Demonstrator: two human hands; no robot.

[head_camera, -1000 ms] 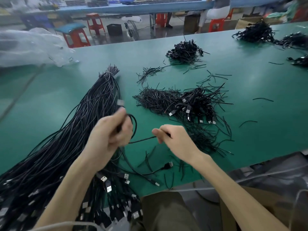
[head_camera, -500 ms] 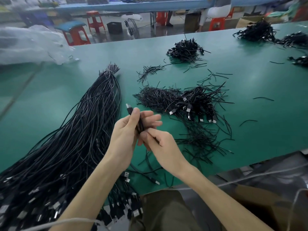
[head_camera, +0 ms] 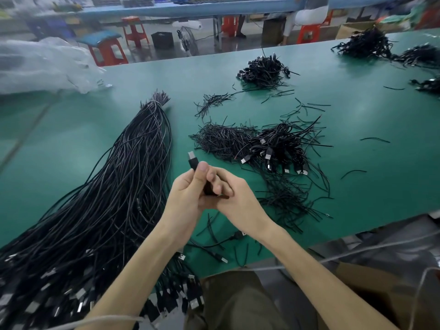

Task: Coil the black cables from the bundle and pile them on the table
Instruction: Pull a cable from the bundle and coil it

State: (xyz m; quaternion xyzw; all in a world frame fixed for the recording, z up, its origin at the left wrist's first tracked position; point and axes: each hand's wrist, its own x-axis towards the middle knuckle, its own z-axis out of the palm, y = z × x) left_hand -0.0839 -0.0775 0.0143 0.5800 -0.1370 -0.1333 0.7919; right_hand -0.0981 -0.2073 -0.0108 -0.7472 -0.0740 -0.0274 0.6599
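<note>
A short black cable [head_camera: 193, 163] with a silver USB plug, folded into a tight coil, is held upright above the near part of the green table [head_camera: 357, 163], its plug end poking up past the fingertips. The person's left hand [head_camera: 185, 198] grips the coil, thumb pressed flat along its front and fingers curled behind it. The right hand [head_camera: 238, 201] closes on the lower part of the same coil from the other side, fingers bent inward against the left hand's; what its fingertips pinch cannot be made out. Just left of the hands, a thick bundle of long black cables [head_camera: 107, 198] lies along the table, bare wire ends gathered at its far tip and plugs spilling over the near edge. Just right of the hands sits a loose pile of coiled black cables [head_camera: 283, 146], touching a heap of thin black wire ties [head_camera: 221, 139]. Farther back lies a smaller heap of coiled cables [head_camera: 264, 69], with more dark heaps [head_camera: 364, 44] at the far right corner. A crumpled clear plastic bag [head_camera: 42, 65] rests at the table's far left; red plastic stools [head_camera: 107, 52] stand on the floor beyond.
</note>
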